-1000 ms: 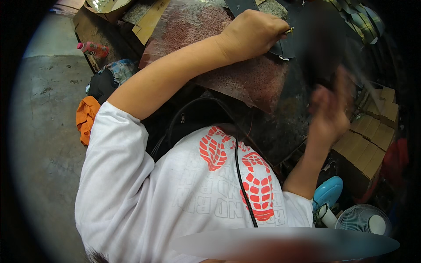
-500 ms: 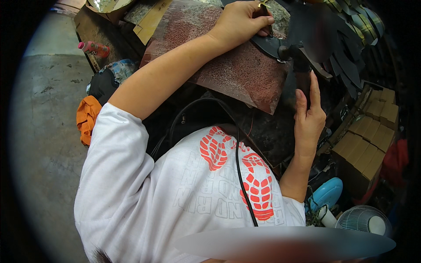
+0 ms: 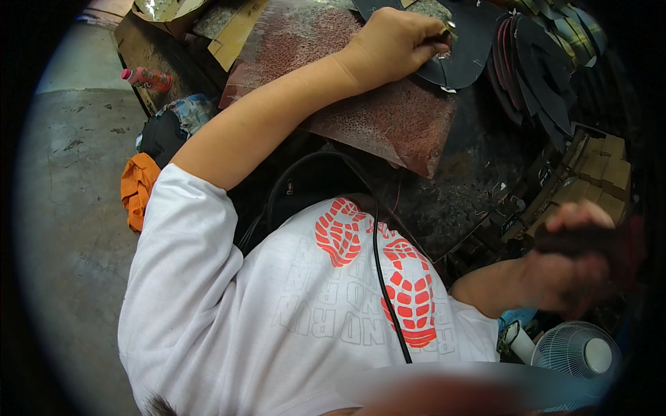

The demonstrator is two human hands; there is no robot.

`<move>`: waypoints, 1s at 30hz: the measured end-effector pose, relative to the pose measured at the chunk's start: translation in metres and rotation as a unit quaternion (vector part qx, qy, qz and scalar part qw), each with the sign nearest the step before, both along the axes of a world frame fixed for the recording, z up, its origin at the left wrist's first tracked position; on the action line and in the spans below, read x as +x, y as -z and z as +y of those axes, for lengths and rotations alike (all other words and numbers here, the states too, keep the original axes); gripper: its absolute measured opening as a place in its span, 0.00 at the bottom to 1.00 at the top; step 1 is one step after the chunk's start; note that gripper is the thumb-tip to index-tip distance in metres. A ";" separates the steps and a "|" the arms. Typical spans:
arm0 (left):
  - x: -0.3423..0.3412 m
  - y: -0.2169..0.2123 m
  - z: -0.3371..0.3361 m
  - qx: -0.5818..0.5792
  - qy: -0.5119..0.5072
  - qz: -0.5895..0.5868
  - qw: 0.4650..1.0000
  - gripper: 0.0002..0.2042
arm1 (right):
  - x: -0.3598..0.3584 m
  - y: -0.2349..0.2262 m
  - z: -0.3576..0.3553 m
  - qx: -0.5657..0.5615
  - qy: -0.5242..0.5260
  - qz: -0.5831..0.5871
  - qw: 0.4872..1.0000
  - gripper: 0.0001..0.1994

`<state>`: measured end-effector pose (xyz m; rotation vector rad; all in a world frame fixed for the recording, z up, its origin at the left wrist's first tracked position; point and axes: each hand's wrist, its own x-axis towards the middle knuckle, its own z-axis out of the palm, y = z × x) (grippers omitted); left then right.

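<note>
My left hand (image 3: 392, 43) reaches forward over a rusty red board (image 3: 388, 118). Its fingers are closed on a small metal tool (image 3: 447, 29), which presses on a flat black cut-out piece (image 3: 472, 48) lying at the board's far edge. My right hand (image 3: 572, 274) is low at the right, blurred, with fingers curled around a dark piece (image 3: 590, 239) whose shape I cannot make out. My white shirt with red prints (image 3: 291, 312) fills the lower middle.
A fanned stack of black cut-out pieces (image 3: 544, 69) stands at the top right, cardboard boxes (image 3: 600, 173) below it. A small white fan (image 3: 583, 353) sits at the lower right. An orange cloth (image 3: 137, 188) and a pink bottle (image 3: 149, 78) lie by the concrete floor (image 3: 62, 208).
My right hand dropped from beside the board down to the lower right and closed on a dark piece. My left hand stayed on the black piece at the board's far edge.
</note>
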<state>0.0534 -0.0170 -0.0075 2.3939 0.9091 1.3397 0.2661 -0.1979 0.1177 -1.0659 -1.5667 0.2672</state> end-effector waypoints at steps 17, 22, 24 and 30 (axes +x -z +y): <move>-0.002 0.005 0.004 -0.395 0.045 -0.212 0.893 0.07 | -0.008 0.098 0.008 -0.343 0.154 -0.172 0.910 0.27; -0.001 0.006 0.004 -0.372 0.050 -0.193 0.907 0.07 | -0.009 0.097 0.008 -0.321 0.151 -0.179 0.918 0.27; -0.001 0.004 0.003 -0.370 0.049 -0.198 0.906 0.07 | -0.004 0.104 0.005 -0.334 0.150 -0.170 0.915 0.27; -0.003 0.000 -0.002 -0.245 0.036 -0.111 0.962 0.08 | 0.015 0.099 0.002 -0.315 0.075 -0.137 0.936 0.23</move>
